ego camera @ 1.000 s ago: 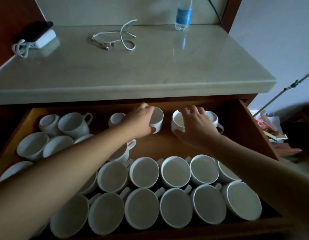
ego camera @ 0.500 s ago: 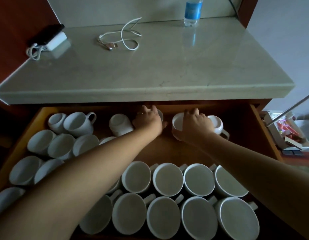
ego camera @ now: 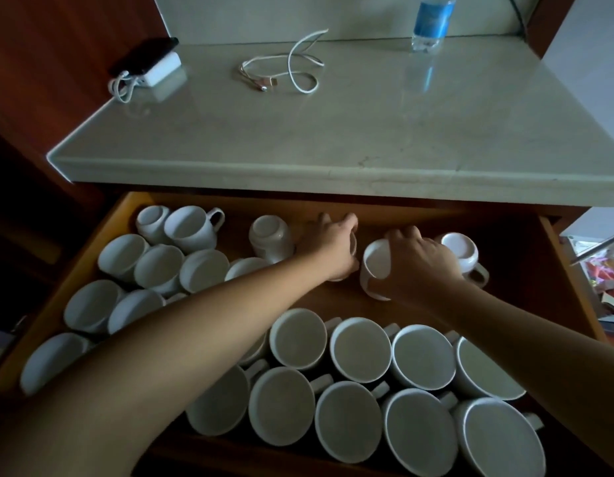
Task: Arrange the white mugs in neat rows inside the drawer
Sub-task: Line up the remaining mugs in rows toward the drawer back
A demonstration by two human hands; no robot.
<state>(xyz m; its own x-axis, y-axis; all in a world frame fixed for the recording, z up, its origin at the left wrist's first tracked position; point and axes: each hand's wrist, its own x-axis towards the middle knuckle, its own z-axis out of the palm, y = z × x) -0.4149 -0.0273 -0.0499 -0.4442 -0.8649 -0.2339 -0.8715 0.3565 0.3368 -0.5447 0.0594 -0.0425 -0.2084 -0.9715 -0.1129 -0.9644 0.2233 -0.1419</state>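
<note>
- The wooden drawer (ego camera: pixel 570 284) stands pulled out below the pale stone table (ego camera: pixel 333 139), filling the lower half of the frame.
- Both bare arms reach in from the bottom edge toward the back of the drawer, near centre frame.
- The left hand (ego camera: pixel 329 246) lies over a mug (ego camera: pixel 352 242) at the back of the drawer; only a sliver of that mug shows past the knuckles. Its fingers curl around the mug, gripping it.
- The right hand (ego camera: pixel 419 259) sits just right of the left, its fingers closed over the rim of a tilted white mug (ego camera: pixel 376 266) whose mouth faces left and toward the camera.
- Just right of that hand an upturned mug (ego camera: pixel 460 247) shows its base, handle pointing to the lower right.
- Left of the left hand another overturned mug (ego camera: pixel 269 235) lies at the back of the drawer.
- Across the lower centre and lower right, two neat rows of mugs (ego camera: pixel 360 349) stand mouth up, rims touching.
- On the left side a loose cluster of mugs (ego camera: pixel 161 266) lies packed together at mixed angles.
- On the table: a white cable (ego camera: pixel 291 72) at upper centre, a power bank (ego camera: pixel 161 68) with a dark phone on it at upper left, and a water bottle (ego camera: pixel 431 18) at upper right.
</note>
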